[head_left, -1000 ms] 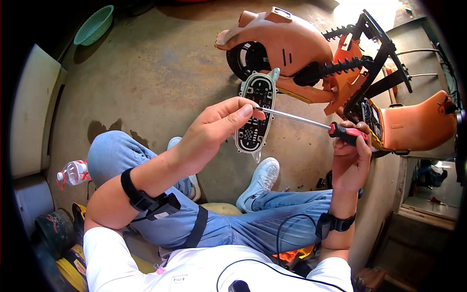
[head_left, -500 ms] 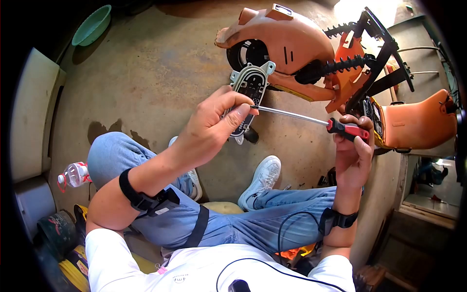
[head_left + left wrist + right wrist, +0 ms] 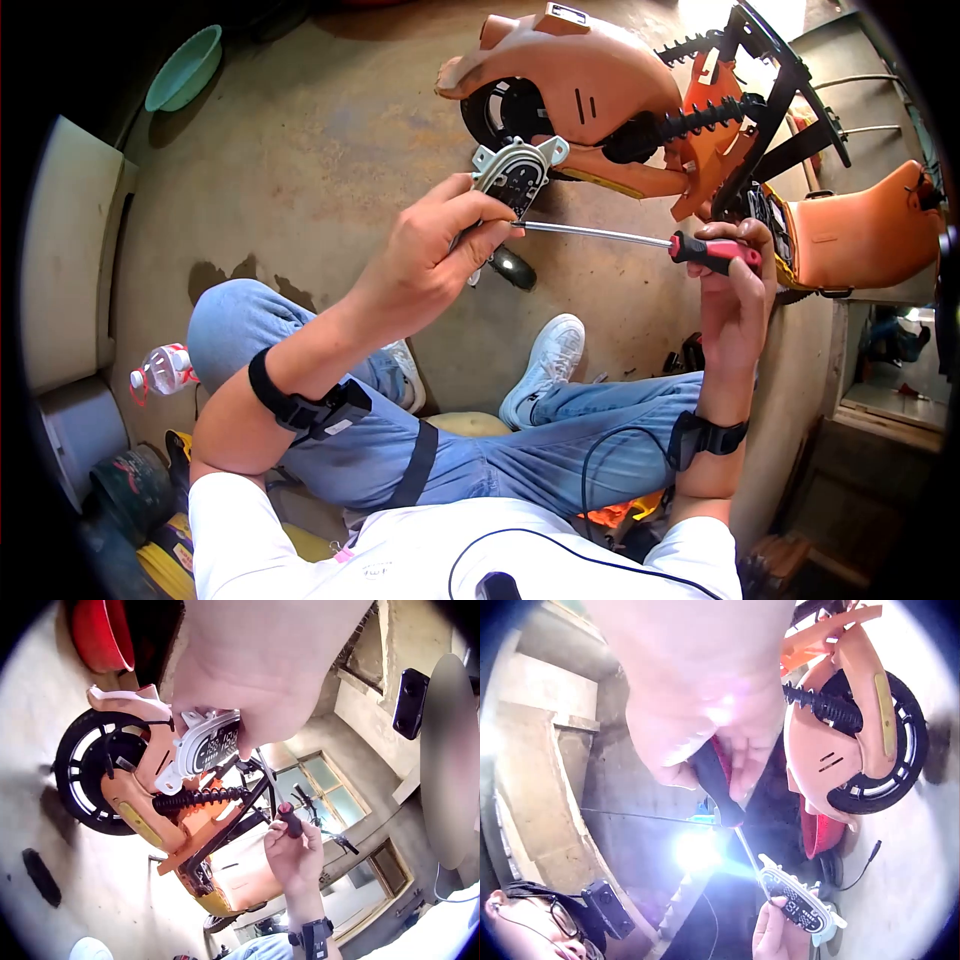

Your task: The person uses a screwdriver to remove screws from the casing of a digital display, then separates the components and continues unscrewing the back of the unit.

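Observation:
The left hand [image 3: 425,250] holds an oval display panel [image 3: 515,180] with a pale rim and dark face. Its thumb and finger pinch near the tip of a screwdriver [image 3: 600,234], beside the panel's face; whether the tip touches the panel cannot be told. The right hand [image 3: 735,290] grips the red and black handle [image 3: 715,253]. In the left wrist view the panel [image 3: 214,742] shows lit-looking digits, partly covered by fingers. From the right wrist the panel [image 3: 799,904] appears tilted, with the shaft [image 3: 750,859] reaching the fingertips of the left hand [image 3: 774,934].
An orange scooter body [image 3: 590,85] with wheel, black springs and frame lies ahead on the right. A dark oblong object [image 3: 513,268] is on the floor beneath the panel. A green basin [image 3: 185,70] is far left, a plastic bottle [image 3: 163,370] beside the left knee.
The panel has turned and tilted in the left hand, so less of its face shows in the head view. The dark object below has come into sight. Both hands keep their holds.

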The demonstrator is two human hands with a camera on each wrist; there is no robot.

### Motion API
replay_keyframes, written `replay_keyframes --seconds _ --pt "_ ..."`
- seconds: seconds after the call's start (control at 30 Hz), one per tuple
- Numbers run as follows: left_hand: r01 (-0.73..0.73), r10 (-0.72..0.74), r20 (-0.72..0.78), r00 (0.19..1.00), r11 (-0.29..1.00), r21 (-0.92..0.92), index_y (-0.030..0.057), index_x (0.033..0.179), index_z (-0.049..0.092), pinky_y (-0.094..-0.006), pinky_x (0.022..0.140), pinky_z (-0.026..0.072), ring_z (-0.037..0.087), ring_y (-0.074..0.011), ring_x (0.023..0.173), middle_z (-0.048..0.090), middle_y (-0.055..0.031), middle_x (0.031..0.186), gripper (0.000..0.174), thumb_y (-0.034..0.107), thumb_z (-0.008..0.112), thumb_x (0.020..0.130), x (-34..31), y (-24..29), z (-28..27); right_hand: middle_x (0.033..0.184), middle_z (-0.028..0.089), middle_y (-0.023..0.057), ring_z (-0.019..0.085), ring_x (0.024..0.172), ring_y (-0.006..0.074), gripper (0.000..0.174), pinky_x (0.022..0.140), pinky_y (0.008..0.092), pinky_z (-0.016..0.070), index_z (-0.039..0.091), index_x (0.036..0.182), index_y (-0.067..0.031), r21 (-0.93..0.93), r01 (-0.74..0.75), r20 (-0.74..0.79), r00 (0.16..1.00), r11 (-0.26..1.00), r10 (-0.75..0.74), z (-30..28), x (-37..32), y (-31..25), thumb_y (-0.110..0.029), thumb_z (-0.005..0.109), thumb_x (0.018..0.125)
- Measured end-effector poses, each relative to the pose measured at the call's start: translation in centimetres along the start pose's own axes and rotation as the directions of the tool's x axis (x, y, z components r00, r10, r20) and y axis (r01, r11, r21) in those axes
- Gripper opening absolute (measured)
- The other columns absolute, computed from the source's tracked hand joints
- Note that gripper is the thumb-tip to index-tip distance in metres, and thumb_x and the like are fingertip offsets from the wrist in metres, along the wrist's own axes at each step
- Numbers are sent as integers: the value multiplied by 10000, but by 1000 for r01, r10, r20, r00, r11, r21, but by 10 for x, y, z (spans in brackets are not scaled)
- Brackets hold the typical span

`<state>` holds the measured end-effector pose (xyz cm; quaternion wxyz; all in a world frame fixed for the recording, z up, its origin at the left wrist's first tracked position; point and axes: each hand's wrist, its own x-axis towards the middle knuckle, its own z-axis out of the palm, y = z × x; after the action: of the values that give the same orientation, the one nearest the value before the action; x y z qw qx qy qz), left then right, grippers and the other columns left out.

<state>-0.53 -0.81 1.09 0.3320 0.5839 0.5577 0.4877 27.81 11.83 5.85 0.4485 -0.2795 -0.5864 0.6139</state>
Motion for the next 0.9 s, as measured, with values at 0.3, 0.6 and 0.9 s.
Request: replay_keyframes --seconds 0.3,0.6,0.9 --pt "16 -18 -25 1000 995 -94 -8 1014 657 -257 686 412 495 -129 784 523 -48 904 131 102 590 986 1 2 2 1059 641 196 641 905 222 300 814 347 527 475 1186 -56 -18 95 -19 995 995 -96 4 0 3 -138 583 918" --pt "5 -10 -59 998 997 -73 20 1187 627 -213 784 429 538 -74 898 596 -24 1007 258 193 572 1003 2 -3 2 1082 629 204 623 897 211 290 830 330 512 481 1174 -59 75 22 -88 996 997 -16 -5 1 6 -150 578 916" --pt "263 -371 -54 927 746 -612 31 1336 549 -260 896 513 616 -75 951 643 -30 1085 430 23 478 911 5 -1 -8 1071 632 199 625 961 219 285 828 339 526 475 1151 -66 -94 89 -97 990 992 -98 3 -5 5 -152 579 900"
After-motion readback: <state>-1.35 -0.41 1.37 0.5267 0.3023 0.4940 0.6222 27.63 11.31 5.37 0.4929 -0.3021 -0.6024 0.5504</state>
